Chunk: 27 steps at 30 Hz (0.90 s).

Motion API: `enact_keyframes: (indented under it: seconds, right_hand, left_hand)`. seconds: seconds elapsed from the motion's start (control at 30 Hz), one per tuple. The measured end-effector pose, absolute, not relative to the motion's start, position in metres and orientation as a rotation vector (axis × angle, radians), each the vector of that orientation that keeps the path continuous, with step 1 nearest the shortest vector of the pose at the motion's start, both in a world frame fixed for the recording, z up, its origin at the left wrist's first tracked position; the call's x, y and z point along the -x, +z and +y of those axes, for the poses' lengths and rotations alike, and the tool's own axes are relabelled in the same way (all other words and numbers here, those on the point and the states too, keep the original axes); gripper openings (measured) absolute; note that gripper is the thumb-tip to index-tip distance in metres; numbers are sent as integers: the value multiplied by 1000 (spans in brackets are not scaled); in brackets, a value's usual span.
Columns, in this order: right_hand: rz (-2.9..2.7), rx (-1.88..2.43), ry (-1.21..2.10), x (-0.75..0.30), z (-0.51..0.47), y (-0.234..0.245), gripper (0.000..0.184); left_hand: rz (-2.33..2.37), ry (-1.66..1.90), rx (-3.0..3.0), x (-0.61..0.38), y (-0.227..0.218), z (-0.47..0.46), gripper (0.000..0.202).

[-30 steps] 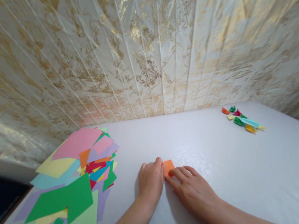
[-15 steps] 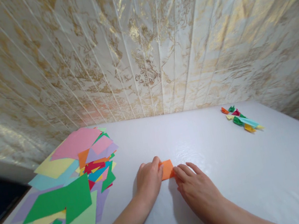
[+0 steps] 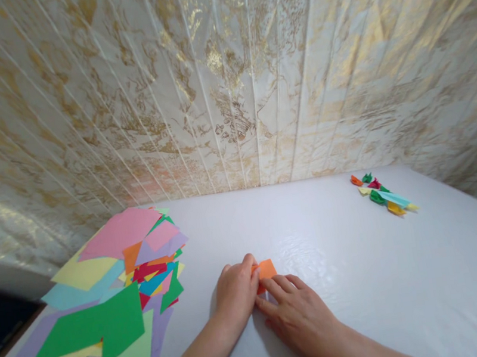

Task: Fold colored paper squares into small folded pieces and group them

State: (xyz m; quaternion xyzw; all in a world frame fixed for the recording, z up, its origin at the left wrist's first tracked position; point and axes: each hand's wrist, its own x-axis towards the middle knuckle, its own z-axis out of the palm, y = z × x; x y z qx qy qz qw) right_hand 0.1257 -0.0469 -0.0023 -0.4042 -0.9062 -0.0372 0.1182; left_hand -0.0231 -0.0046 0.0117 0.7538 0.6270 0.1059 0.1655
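Note:
A small orange piece of paper [image 3: 267, 269] lies on the white table in front of me, its near part covered by my fingers. My left hand [image 3: 237, 286] is closed on the paper's left edge, thumb and fingers pinched together. From the near right, my right hand [image 3: 292, 305] reaches over the paper's lower part. Its fingers are stretched out and lie on the paper, with the thumb close to the left hand's fingers.
To the left spreads a pile of coloured paper sheets and scraps, with a large green sheet [image 3: 94, 328] and a pink sheet [image 3: 120, 233]. Several small folded paper figures, a light blue one [image 3: 394, 199] among them, lie at the far right. A gold-patterned curtain [image 3: 223, 84] hangs behind the table [image 3: 361, 267].
My right hand has moved left and nearer to me, from the paper's right edge onto its lower part. The left hand keeps its pinch. The view has shifted slightly.

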Motion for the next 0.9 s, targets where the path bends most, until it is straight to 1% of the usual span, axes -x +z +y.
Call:
enact_keyframes:
  seconds: [0.13, 0.17, 0.33, 0.4, 0.47, 0.53, 0.6, 0.7, 0.77, 0.9]
  right_hand:
    - [-2677, 1241, 129, -138, -37, 13, 31]
    - [-2650, 1292, 180, -143, -33, 18, 32]
    - [-2467, 1539, 248, -164, -19, 37, 53]
    - [-2429, 1550, 336, -169, -16, 37, 64]
    - [-2385, 1461, 503, -171, -15, 34, 69]
    - [-2300, 1314, 693, -171, -12, 28, 63]
    - [-2182, 1199, 838, -170, -10, 23, 49]
    - [-2035, 1144, 969, -167, -6, 19, 28]
    - [-1964, 1156, 1003, -166, -4, 18, 22]
    - [-1836, 1184, 947, -166, -2, 15, 17]
  left_hand:
    - [1669, 598, -2080, 28, 3, -5, 15]
    - [1629, 680, -2040, 29, 0, -4, 15]
    - [1381, 910, -1658, 32, -6, 4, 20]
    - [1291, 940, -1534, 32, -5, 7, 23]
    - [1227, 939, -1455, 32, -3, 9, 26]
    - [1185, 931, -1417, 33, -2, 10, 29]
    - [1163, 923, -1405, 35, -2, 10, 30]
    - [1167, 928, -1406, 36, -3, 10, 30]
    - [1169, 951, -1394, 35, -3, 10, 30]
    - [1090, 978, -1361, 33, -1, 9, 31]
